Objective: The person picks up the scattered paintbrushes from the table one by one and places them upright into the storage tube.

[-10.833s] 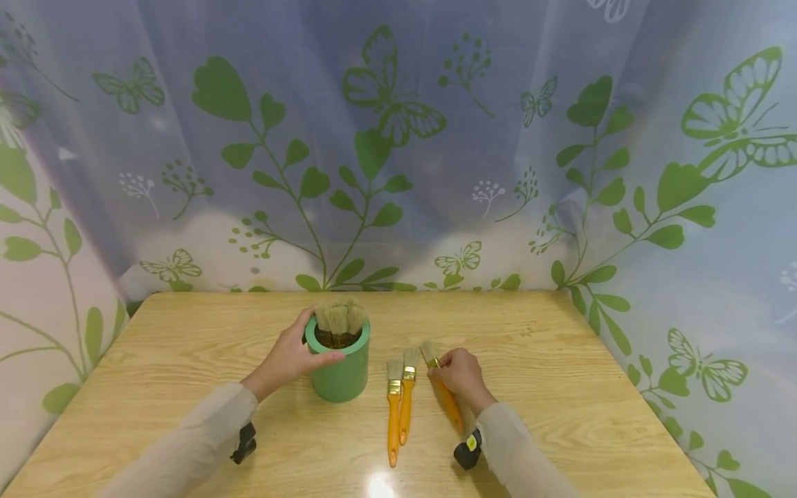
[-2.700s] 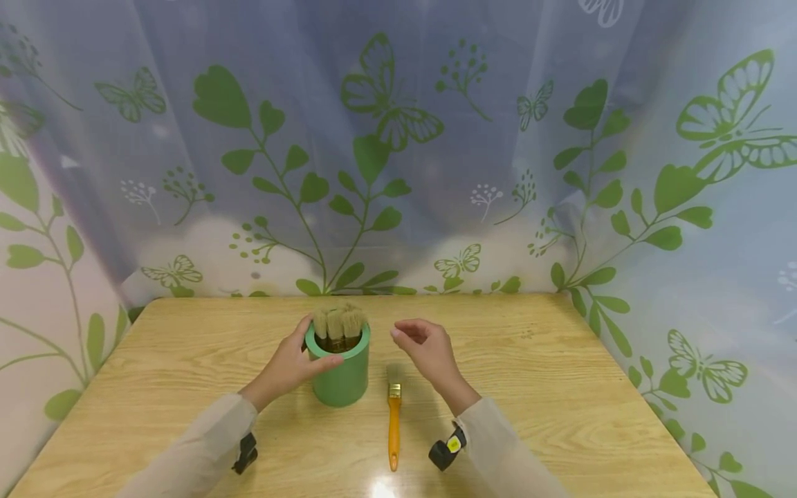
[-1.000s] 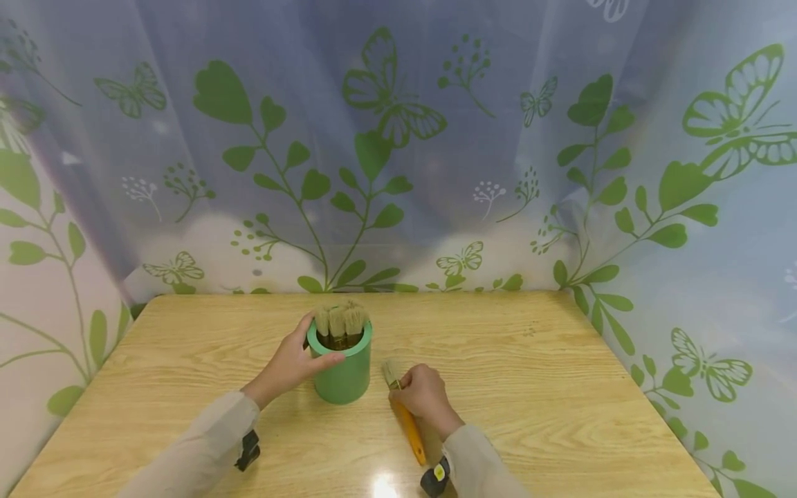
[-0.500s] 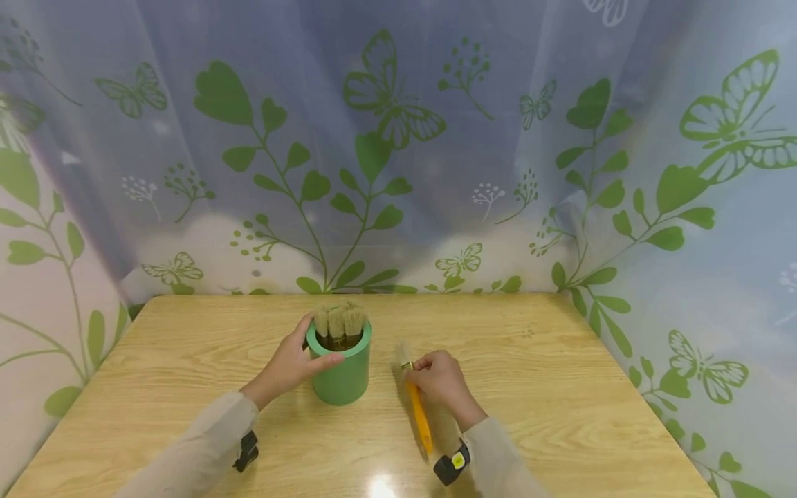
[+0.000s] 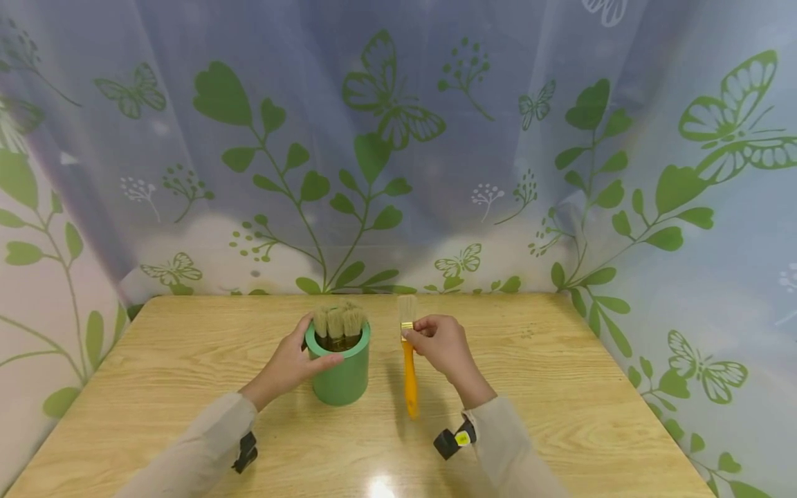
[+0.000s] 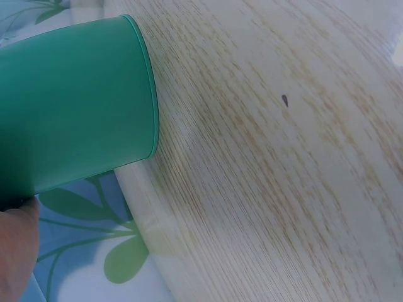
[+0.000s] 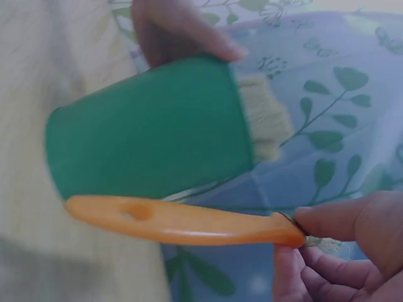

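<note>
A green cylindrical holder [image 5: 340, 382] stands upright on the table, with several paintbrushes [image 5: 337, 321] inside, bristles up. My left hand [image 5: 291, 361] grips its rim from the left, thumb across the near side and fingers behind. In the left wrist view only the holder's wall [image 6: 75, 100] and a bit of the hand [image 6: 17, 255] show. Just right of the holder, my right hand [image 5: 443, 348] pinches a paintbrush [image 5: 409, 377] by its metal band. That brush hangs above the table, bristles up, its orange handle [image 7: 182, 221] pointing down. The handles inside the holder are hidden.
The wood-grain table [image 5: 548, 401] spreads under both hands. A patterned curtain [image 5: 398, 194] with green leaves and butterflies hangs behind it and along both sides. Both wrists carry a black strapped camera [image 5: 447, 443].
The last loose brush has been picked up off the table and raised upright by my right hand. Earlier, other brushes lay there too. My left hand has kept its grip on the holder.
</note>
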`<action>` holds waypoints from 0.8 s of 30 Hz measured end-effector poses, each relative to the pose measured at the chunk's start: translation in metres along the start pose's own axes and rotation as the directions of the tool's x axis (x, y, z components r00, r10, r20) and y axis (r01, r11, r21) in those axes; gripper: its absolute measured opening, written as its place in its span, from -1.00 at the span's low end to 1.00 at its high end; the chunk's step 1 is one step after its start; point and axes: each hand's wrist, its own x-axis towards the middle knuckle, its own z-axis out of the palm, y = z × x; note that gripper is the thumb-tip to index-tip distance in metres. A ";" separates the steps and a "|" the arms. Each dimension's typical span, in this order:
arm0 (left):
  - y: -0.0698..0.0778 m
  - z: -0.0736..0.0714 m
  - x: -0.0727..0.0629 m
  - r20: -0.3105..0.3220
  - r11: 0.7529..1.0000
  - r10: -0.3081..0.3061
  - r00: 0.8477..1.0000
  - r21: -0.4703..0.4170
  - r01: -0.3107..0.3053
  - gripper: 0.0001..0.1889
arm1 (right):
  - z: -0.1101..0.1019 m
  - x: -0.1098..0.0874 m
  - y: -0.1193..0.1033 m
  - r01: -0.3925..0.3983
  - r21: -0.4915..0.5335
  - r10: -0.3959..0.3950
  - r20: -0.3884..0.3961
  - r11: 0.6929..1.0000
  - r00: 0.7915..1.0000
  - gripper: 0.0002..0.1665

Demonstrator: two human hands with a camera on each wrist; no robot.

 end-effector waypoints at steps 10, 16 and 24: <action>0.002 -0.001 -0.001 -0.005 1.000 0.021 1.000 0.000 -0.021 0.02 | -0.004 0.005 -0.042 0.162 0.131 -0.153 -0.075 0.978 0.985 -0.72; 0.010 -0.001 -0.003 -0.010 1.000 0.017 1.000 0.011 -0.017 -0.03 | 0.003 0.008 -0.057 0.313 0.213 -0.285 -0.154 0.926 0.946 -0.78; 0.001 0.000 0.000 -0.009 1.000 0.010 1.000 0.013 -0.010 0.00 | 0.020 0.010 -0.063 0.411 0.280 -0.376 -0.172 0.868 0.911 -0.78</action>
